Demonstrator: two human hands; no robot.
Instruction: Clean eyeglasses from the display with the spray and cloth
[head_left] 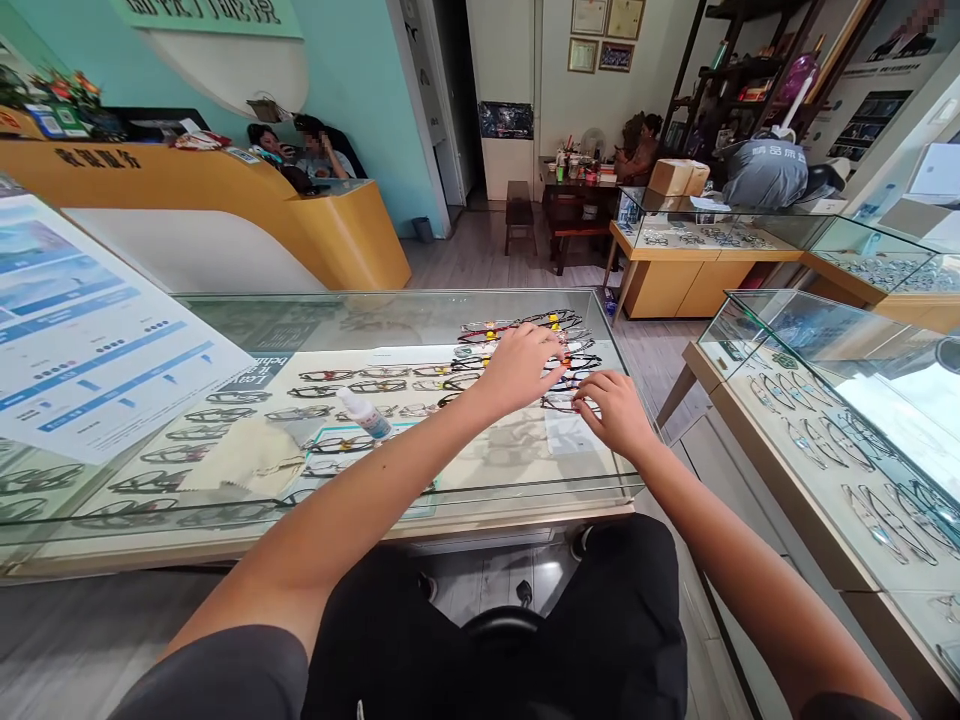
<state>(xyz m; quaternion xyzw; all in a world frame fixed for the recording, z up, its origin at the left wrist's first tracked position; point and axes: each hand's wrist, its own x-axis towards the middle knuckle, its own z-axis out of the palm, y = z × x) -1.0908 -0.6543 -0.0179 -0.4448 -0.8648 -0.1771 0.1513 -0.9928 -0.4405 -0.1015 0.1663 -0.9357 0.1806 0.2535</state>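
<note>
Both hands are over the right end of a glass display case. My left hand reaches across the rows of eyeglasses, its thumb and fingers apart; whether a fingertip touches a frame is hard to see. Close by on the right, my right hand has its thumb and fingers closed at the end of a dark reddish pair of eyeglasses, the nearest in that column. Behind the hands lie several more eyeglasses, some with yellow or red bits on them.
A small white bottle and a beige cloth lie on the case, left of my arms. A printed sheet covers its left part. Another glass case stands to the right. Other people sit farther back, near a yellow counter and a table.
</note>
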